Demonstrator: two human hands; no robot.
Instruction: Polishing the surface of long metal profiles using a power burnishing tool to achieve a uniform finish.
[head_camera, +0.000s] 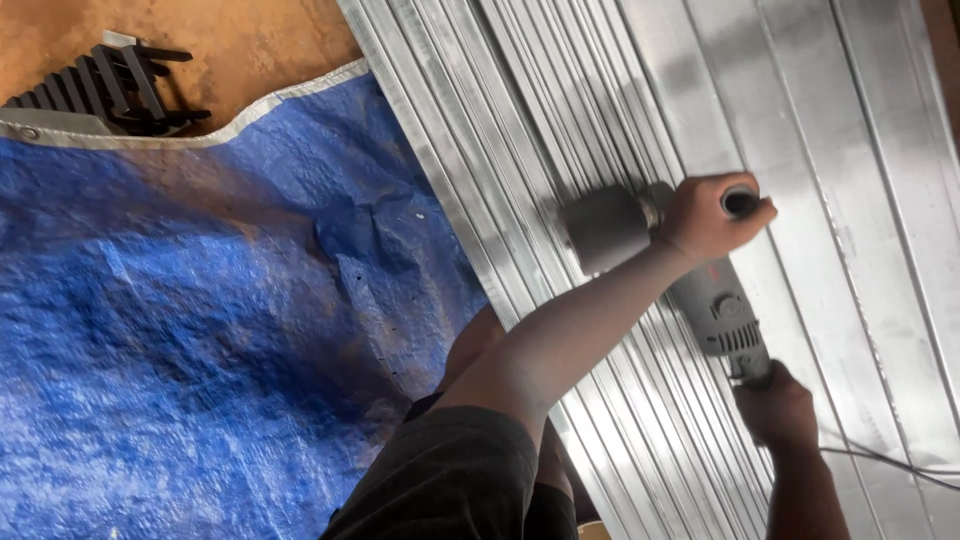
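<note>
- L hand (712, 215): fingers wrapped tight round black side handle (741, 202) of grey handheld angle grinder (722, 312), arm crossing over from lower centre.
- R hand (778, 408): closed round grinder's rear grip, just below motor vents; thin cable (880, 460) runs off to the right.
- Grinder's blurred grey round head (603, 228) sits on long silver metal profiles (560, 110), stacked side by side, running diagonally across the view.
- Blue plastic tarp (180, 320) lies left of profiles, w/ black slatted object (110, 85) on brown ground beyond.
</note>
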